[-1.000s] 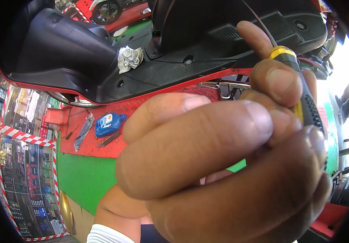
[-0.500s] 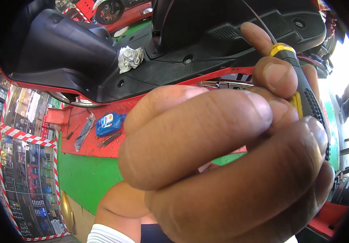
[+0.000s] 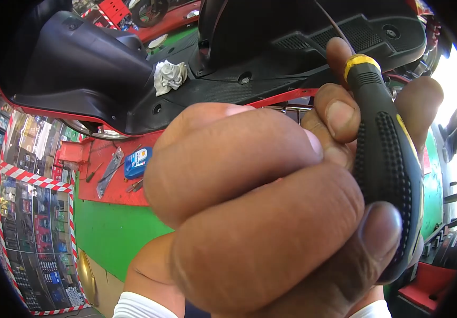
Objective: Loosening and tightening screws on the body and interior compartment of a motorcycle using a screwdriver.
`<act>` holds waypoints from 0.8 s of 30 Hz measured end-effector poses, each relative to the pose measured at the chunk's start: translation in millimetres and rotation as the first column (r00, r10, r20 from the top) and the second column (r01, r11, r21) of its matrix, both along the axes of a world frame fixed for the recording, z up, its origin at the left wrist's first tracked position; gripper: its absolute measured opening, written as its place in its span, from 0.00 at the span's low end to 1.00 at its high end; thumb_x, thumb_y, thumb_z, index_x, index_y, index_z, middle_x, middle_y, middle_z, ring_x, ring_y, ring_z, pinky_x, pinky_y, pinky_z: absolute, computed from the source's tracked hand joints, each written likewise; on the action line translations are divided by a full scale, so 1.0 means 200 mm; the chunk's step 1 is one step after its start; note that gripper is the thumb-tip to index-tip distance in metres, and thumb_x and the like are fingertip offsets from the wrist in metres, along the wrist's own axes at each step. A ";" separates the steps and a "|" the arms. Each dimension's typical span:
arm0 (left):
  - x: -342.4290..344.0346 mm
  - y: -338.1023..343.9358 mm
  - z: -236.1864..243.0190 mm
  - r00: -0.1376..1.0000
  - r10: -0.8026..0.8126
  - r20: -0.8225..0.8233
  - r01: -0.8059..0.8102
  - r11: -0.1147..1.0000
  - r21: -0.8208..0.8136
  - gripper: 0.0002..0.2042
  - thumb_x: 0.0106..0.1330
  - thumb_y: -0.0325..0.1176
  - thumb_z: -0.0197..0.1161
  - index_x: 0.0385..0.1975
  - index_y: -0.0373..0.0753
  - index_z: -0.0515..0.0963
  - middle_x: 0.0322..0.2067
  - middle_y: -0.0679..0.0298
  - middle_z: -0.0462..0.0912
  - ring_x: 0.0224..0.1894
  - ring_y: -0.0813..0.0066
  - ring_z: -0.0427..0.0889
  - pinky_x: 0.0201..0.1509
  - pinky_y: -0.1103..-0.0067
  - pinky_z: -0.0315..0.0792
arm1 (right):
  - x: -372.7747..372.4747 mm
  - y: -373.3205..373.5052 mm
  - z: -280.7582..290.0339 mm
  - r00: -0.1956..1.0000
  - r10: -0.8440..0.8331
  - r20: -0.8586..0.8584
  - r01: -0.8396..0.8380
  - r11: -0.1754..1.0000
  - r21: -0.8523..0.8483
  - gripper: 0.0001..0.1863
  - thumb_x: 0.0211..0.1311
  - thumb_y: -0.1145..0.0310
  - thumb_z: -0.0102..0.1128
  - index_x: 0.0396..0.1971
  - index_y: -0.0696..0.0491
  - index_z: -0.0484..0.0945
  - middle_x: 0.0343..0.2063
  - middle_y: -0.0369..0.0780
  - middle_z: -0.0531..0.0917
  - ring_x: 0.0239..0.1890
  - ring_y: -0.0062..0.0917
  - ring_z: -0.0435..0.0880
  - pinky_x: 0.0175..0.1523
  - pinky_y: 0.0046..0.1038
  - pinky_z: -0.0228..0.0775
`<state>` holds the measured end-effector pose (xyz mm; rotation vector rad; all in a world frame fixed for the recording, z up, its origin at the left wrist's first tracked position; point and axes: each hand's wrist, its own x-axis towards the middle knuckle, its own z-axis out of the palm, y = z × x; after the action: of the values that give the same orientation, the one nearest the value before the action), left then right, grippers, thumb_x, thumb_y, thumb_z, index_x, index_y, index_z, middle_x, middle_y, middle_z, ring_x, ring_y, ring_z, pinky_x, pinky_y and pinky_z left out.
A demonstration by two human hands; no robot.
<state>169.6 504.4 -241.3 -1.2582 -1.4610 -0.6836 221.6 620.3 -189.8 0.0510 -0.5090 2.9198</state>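
Observation:
A screwdriver (image 3: 374,106) with a black ribbed handle, yellow collar and thin metal shaft is held up close at the right, its shaft pointing up and left. My right hand (image 3: 255,196) appears to be the large one in front, fingers curled, one fingertip on the lower handle. My left hand (image 3: 338,114) seems to be behind it, closed at the upper handle by the collar; the overlap hides much of it. Another finger (image 3: 422,103) stands out right of the handle; whose it is, I cannot tell. Beyond lies a scooter's black footboard (image 3: 223,90) with a recessed screw (image 3: 245,78).
A crumpled white cloth (image 3: 170,78) sits on the footboard. Below, a red platform (image 3: 111,188) bears a blue bottle (image 3: 137,163), a plastic bag (image 3: 110,172) and a small screwdriver (image 3: 93,172). At the left stand stocked shelves (image 3: 37,228) edged with red-and-white tape.
The curled fingers have shifted left and down, baring more of the screwdriver handle. The handle has swung slightly left at its top, and the finger at its right now stands away from it.

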 end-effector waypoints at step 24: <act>-0.01 -0.10 0.03 0.999 0.033 -0.027 -0.033 0.999 -0.015 0.35 0.70 0.60 0.64 0.71 0.49 0.65 0.59 0.58 0.74 0.52 0.63 0.78 0.55 0.66 0.77 | -0.19 0.14 -0.33 0.875 0.255 -0.412 -0.224 0.967 0.123 0.27 0.86 0.57 0.37 0.72 0.60 0.62 0.50 0.53 0.85 0.42 0.34 0.89 0.50 0.27 0.84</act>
<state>167.0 483.9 -234.5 -1.2479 -1.4648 -0.6325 183.5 647.9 -254.8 0.7989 -0.5630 2.9838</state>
